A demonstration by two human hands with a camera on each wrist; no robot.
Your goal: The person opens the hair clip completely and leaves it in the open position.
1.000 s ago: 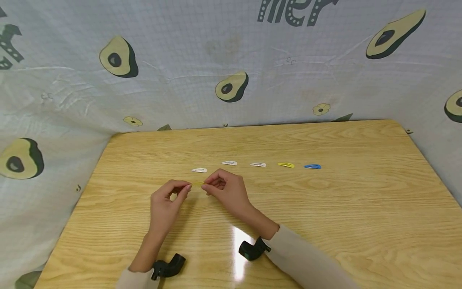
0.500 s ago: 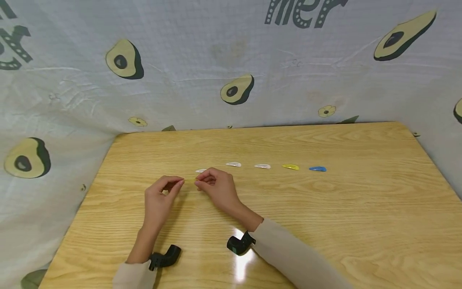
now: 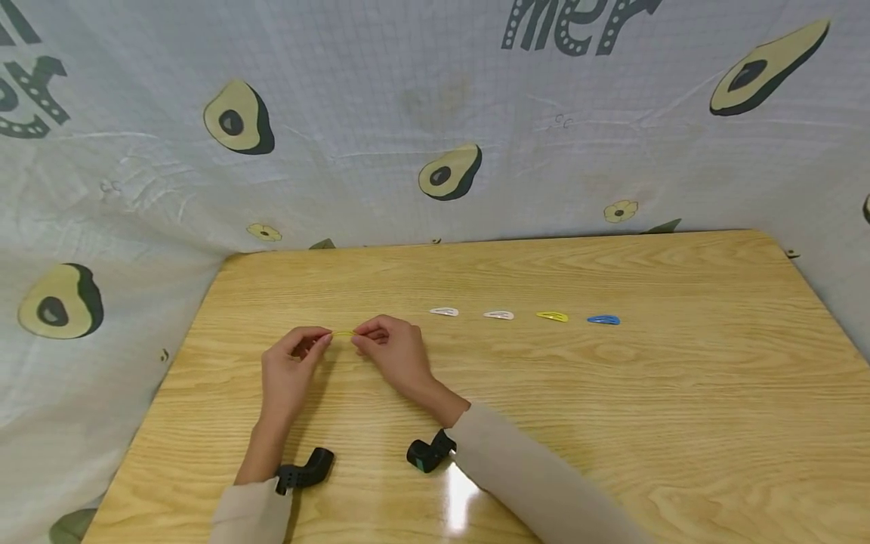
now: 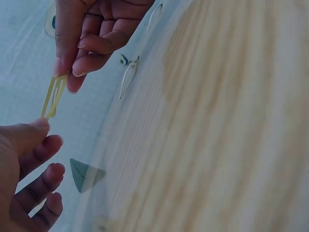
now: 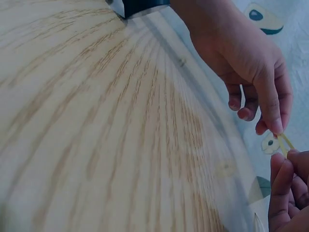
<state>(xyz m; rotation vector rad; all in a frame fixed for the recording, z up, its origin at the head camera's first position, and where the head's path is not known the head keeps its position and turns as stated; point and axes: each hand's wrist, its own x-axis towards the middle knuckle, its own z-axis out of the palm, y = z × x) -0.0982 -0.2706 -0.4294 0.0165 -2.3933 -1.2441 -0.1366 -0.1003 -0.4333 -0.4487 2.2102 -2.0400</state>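
Observation:
Between my hands, raised above the table, is a yellow snap hair clip [image 3: 343, 333], one end in each hand. My left hand [image 3: 288, 374] pinches its left end between thumb and forefinger. At the opposite end, my right hand [image 3: 397, 359] pinches it in the same way, its other fingers curled below. Thin strips of the clip [image 4: 54, 96] show in the left wrist view with narrow gaps between them. Two white hair clips [image 3: 444, 311] [image 3: 499, 315], a yellow one [image 3: 552, 316] and a blue one [image 3: 603, 319] lie in a row to the right.
The wooden table [image 3: 612, 423] meets a pale cloth [image 3: 326, 98] with avocado prints at its back edge. In the left wrist view, a light-coloured clip [image 4: 129, 77] lies near the hands. Black wrist cameras [image 3: 307, 470] [image 3: 430, 452] sit at both sleeves.
Both hands have shifted left and slightly away with the yellow clip held between them. The leftmost white clip, seen earlier, is now hidden behind the right hand in the head view.

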